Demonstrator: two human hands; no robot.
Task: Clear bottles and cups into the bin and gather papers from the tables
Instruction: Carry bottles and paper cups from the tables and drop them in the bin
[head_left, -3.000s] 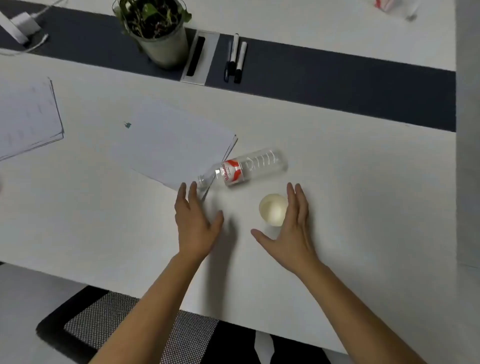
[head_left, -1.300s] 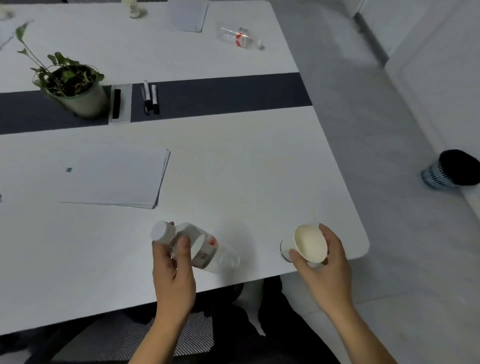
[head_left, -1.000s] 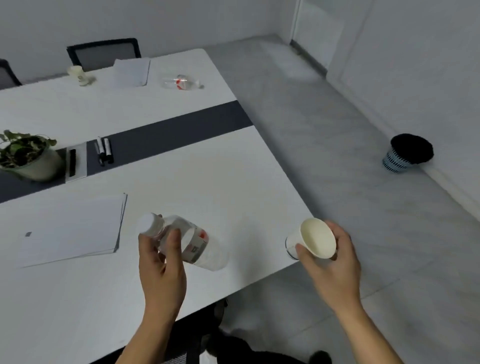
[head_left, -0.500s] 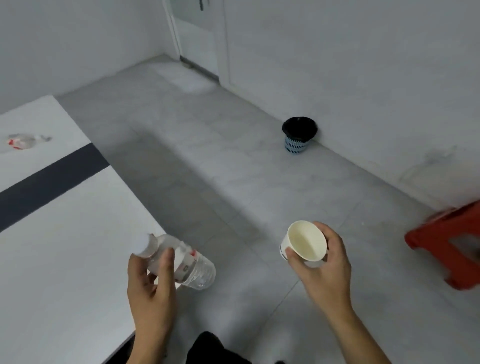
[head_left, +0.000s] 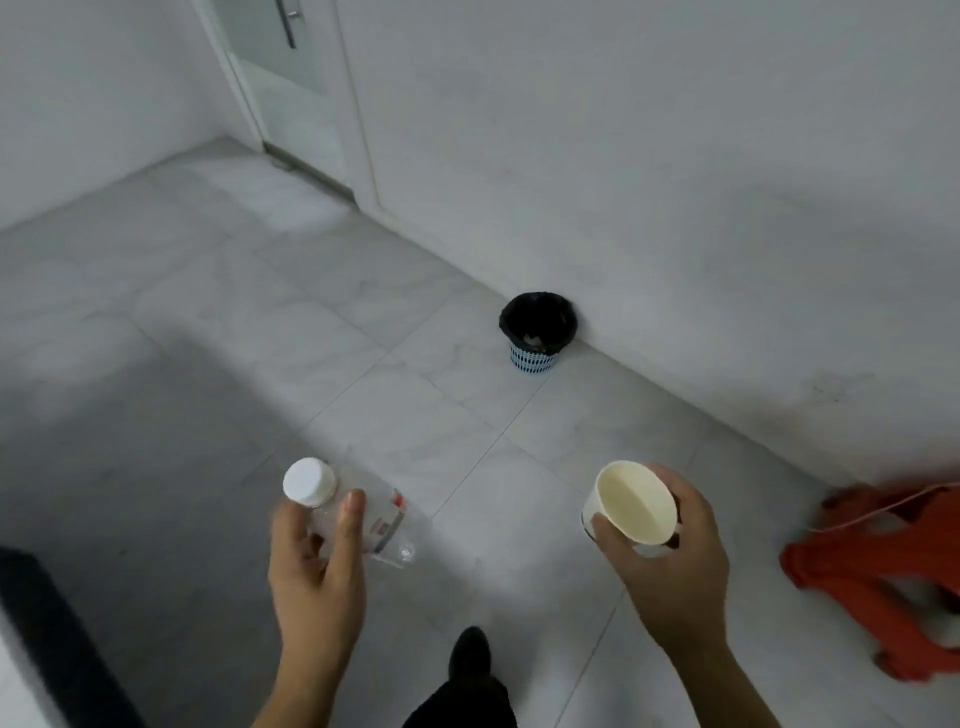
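Note:
My left hand (head_left: 317, 566) grips a clear plastic bottle (head_left: 382, 514) with a white cap and a red label, held tilted with the cap toward me. A cream paper cup (head_left: 631, 501) sits in my right hand (head_left: 670, 566), its empty mouth tipped toward the camera. Ahead on the tiled floor, against the wall, stands a small blue-patterned bin (head_left: 537, 330) lined with a black bag, some rubbish visible inside. Both hands are well short of the bin.
A red stool (head_left: 878, 566), blurred, stands at the right by the wall. The table's edge (head_left: 47, 649) shows at the lower left. A door (head_left: 283, 78) is at the far left corner. My dark shoe (head_left: 470, 657) is at the bottom centre.
I have turned away from the table and stepped toward the bin, which now looks nearer and more central. Both hands still hold the bottle and cup picked up from the table.

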